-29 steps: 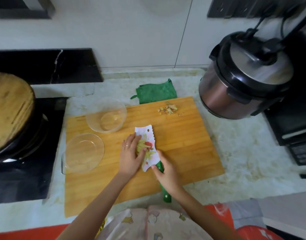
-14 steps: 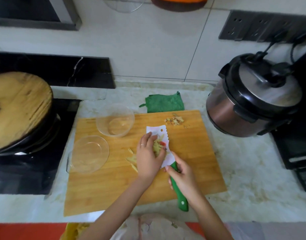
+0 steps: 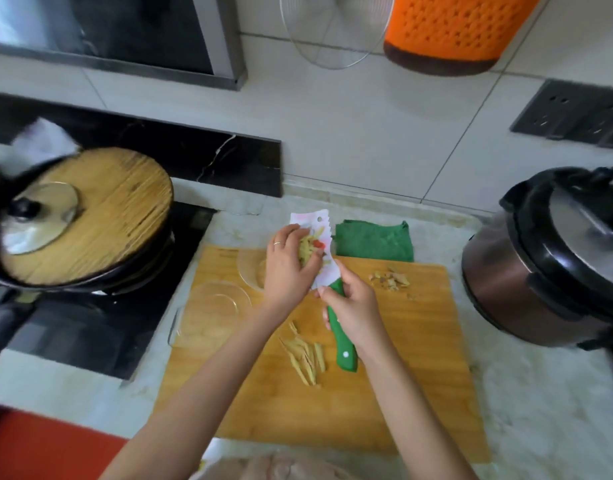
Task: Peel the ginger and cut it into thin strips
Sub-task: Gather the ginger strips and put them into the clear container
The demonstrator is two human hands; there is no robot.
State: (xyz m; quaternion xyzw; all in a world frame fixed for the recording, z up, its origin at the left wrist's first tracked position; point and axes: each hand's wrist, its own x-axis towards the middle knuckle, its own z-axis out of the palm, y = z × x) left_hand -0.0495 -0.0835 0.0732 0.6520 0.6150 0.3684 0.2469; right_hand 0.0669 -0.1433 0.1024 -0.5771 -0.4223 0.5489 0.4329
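A heap of pale yellow ginger strips (image 3: 307, 251) sits on the white blade of a green-handled knife (image 3: 345, 355) that reaches past the far edge of the wooden cutting board (image 3: 419, 358), while thin loose strips (image 3: 305, 358) lie scattered mid-board and brownish peelings (image 3: 390, 278) lie near its far right corner.

A thin silver ring (image 3: 279, 243) is worn on the left hand (image 3: 291, 271); its thumbnail (image 3: 319, 244) is painted red; a pale garment (image 3: 281, 467) is glimpsed below.

No text, label, brand or number can be read on anything here
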